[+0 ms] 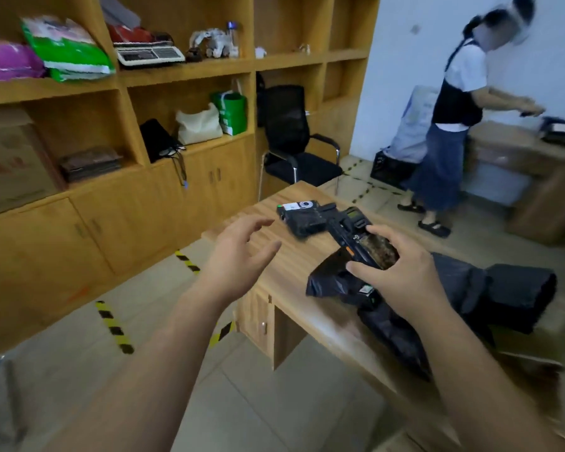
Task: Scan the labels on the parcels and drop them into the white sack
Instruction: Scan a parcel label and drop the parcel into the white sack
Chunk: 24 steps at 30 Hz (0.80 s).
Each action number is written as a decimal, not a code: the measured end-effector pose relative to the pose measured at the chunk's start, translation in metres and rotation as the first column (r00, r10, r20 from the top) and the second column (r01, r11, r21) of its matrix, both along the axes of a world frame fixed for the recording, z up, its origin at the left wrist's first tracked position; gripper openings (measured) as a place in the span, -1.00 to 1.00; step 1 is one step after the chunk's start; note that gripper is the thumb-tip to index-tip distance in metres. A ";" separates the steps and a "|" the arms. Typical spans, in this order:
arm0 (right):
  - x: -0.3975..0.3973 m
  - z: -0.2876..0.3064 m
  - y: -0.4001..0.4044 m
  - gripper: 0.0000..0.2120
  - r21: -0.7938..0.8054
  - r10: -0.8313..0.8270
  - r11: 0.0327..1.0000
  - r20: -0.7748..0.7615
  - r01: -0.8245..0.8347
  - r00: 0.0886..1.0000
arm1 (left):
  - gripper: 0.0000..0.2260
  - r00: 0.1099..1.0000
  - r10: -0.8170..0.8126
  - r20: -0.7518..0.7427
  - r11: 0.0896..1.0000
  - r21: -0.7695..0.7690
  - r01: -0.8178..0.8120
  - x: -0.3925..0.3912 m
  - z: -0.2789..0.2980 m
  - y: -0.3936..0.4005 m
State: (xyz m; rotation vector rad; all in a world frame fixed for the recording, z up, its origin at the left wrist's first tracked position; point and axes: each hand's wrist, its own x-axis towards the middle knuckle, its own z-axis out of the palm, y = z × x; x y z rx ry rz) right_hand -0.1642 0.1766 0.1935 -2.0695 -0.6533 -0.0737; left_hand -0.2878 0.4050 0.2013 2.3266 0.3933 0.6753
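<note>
Parcels: black plastic mailers, crumpled and glossy. One small parcel lies flat near the far end of the desk, a white label on its top. A larger parcel lies mid-desk, a small white label showing near its middle; more black wrapping is heaped to its right.
Scanner: black handheld, lying between the two parcels.
Right hand: fingers curled around the scanner's near end.
Left hand: fingers spread, holding nothing, just left of the desk's edge.

Office storeroom: wooden shelving, desk, office chair.
</note>
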 end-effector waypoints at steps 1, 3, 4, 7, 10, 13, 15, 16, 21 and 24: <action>0.008 0.001 0.001 -0.41 0.001 -0.052 0.999 0.000 0.052 0.999 | -0.68 0.999 -0.046 0.002 0.999 0.011 0.046 0.018 0.001 0.008; 0.021 -0.001 0.001 -0.42 0.013 -0.151 0.988 -0.006 0.151 0.988 | -0.69 0.991 -0.134 0.002 0.991 0.020 0.134 0.051 -0.002 0.021; 0.027 -0.004 0.000 -0.42 0.017 -0.192 0.981 -0.012 0.192 0.981 | -0.69 0.985 -0.170 -0.003 0.985 0.016 0.170 0.066 -0.005 0.025; 0.043 -0.014 -0.007 -0.44 0.001 -0.291 0.957 -0.040 0.291 0.956 | -0.69 0.966 -0.259 0.005 0.965 -0.041 0.259 0.107 -0.019 0.032; 0.062 -0.024 -0.012 -0.43 -0.045 -0.364 0.931 -0.059 0.361 0.930 | -0.69 0.942 -0.334 -0.008 0.941 -0.066 0.333 0.145 -0.036 0.033; 0.088 -0.039 -0.012 -0.42 -0.083 -0.401 0.915 -0.071 0.396 0.913 | -0.69 0.922 -0.385 -0.044 0.922 -0.072 0.382 0.183 -0.054 0.034; 0.109 -0.049 -0.009 -0.41 -0.095 -0.413 0.909 -0.083 0.405 0.907 | -0.71 0.910 -0.410 -0.059 0.910 -0.092 0.404 0.211 -0.065 0.036; 0.121 -0.054 -0.007 -0.41 -0.102 -0.421 0.905 -0.085 0.413 0.903 | -0.72 0.904 -0.422 -0.065 0.904 -0.098 0.415 0.226 -0.070 0.037; 0.192 -0.077 -0.001 -0.40 -0.083 -0.476 0.879 -0.111 0.469 0.873 | -0.71 0.873 -0.460 -0.162 0.888 -0.078 0.453 0.309 -0.087 0.038; 0.233 -0.088 -0.003 -0.40 -0.107 -0.501 0.865 -0.118 0.491 0.857 | -0.70 0.854 -0.474 -0.216 0.879 -0.065 0.472 0.361 -0.095 0.038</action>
